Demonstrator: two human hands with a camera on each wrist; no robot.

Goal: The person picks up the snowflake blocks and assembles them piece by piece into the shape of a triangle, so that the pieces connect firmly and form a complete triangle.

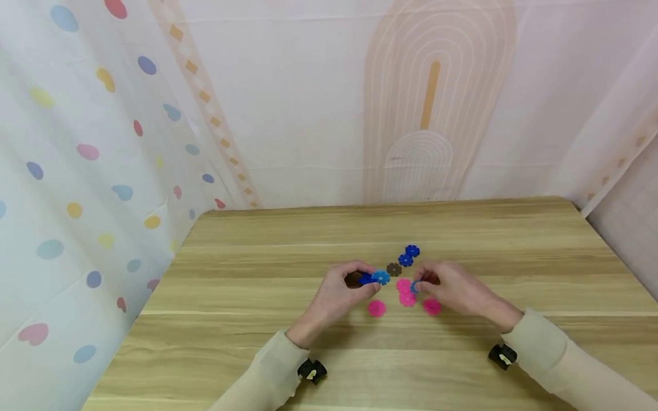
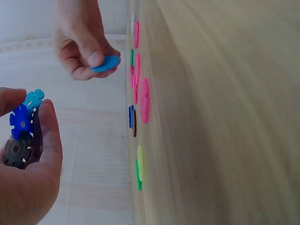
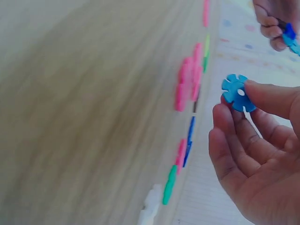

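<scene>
Starting at the left, we see the left hand (image 1: 343, 288) hovering just above the desk (image 1: 257, 342), a little past its middle. Its thumb and fingers pinch a small joined cluster of discs (image 2: 21, 129): a teal one at the tip, a dark blue one slotted into it, and a dark brown one tucked toward the palm. Holding the cluster by its inner end leaves the teal disc's notches free and facing the other hand, which we judge to be the reason for that grip.

Between the hands, loose discs lie flat on the desk: a brown disc (image 1: 393, 269) and two dark blue discs (image 1: 409, 255) toward the far edge, and pink discs (image 1: 406, 292) nearer us, one pink disc (image 1: 376, 308) a little apart to the left.

On the right, the right hand (image 1: 452, 291) pinches a single blue disc (image 3: 237, 92) between thumb and forefinger, the other fingers loosely curved beneath. It grips the disc by one side, so the notched rim opposite stays exposed. The disc is lifted clear of the desk, just above the pink discs and near the left hand's cluster, not touching it.
</scene>
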